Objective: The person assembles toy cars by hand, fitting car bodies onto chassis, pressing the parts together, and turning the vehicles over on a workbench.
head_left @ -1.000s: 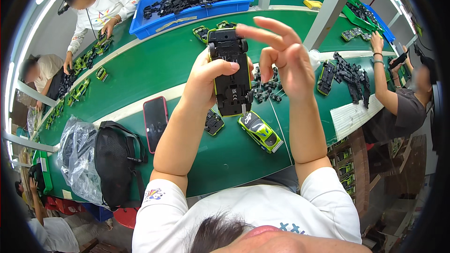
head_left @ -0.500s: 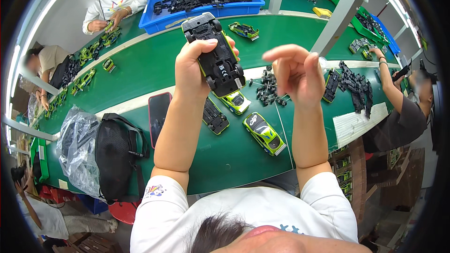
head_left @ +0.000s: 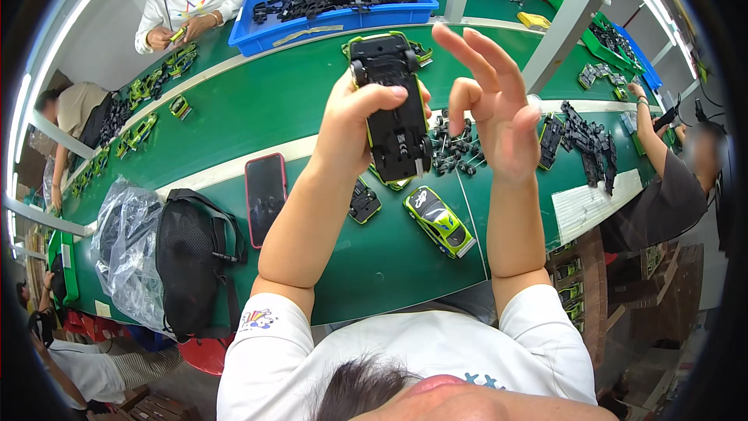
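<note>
Two hands work above the green table (head_left: 257, 109). Left hand (head_left: 354, 121) grips the toy car (head_left: 393, 105) aloft, black underside up, fingers wrapped round its body. Right hand (head_left: 499, 105) hovers just beside it, fingers spread, holding nothing. Keep the chassis level; probably fit parts from the black axle pile (head_left: 452, 148) squarely.

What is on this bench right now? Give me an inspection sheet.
Surface: green bench.
Job's things: toy car held underside up; finished green car and black wheel parts lying below.
Clutter: phone, black bag, plastic bag.
Hands: left hand grips the toy car; right hand open beside it.
Cables: nothing seen.
Surroundings: blue bin of black parts; other people working.
</note>
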{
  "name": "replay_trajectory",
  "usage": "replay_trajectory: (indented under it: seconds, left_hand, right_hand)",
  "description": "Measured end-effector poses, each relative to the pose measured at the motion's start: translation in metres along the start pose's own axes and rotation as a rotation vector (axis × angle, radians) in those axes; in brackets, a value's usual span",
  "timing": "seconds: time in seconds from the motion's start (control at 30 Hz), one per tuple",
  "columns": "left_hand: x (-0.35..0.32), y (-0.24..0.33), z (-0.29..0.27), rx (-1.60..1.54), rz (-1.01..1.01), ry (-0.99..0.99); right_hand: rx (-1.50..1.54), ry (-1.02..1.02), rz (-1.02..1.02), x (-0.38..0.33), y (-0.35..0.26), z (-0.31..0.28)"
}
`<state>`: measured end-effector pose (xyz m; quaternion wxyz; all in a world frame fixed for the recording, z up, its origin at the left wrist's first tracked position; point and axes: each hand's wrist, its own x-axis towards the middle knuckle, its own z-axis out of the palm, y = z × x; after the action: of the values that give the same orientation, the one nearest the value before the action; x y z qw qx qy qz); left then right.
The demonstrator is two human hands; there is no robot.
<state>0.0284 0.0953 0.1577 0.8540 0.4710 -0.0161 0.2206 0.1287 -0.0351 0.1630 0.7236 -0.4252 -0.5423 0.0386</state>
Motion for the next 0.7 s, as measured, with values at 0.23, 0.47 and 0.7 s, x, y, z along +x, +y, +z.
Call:
replay_trajectory:
  seconds: [0.23,0.47,0.7]
  left_hand:
    - [0.001,-0.005,0.000,-0.023,-0.023,0.013]
    - [0.001,-0.007,-0.002,-0.067,-0.077,0.020]
    - [0.011,-0.005,-0.013,-0.218,-0.124,0.120]
  right_hand:
    - [-0.034,-0.069,0.155,-0.004,-0.007,-0.035]
    - [0.011,0.170,0.102,-0.001,0.001,0.006]
    - [0.171,0.246,0.158,0.001,0.001,-0.029]
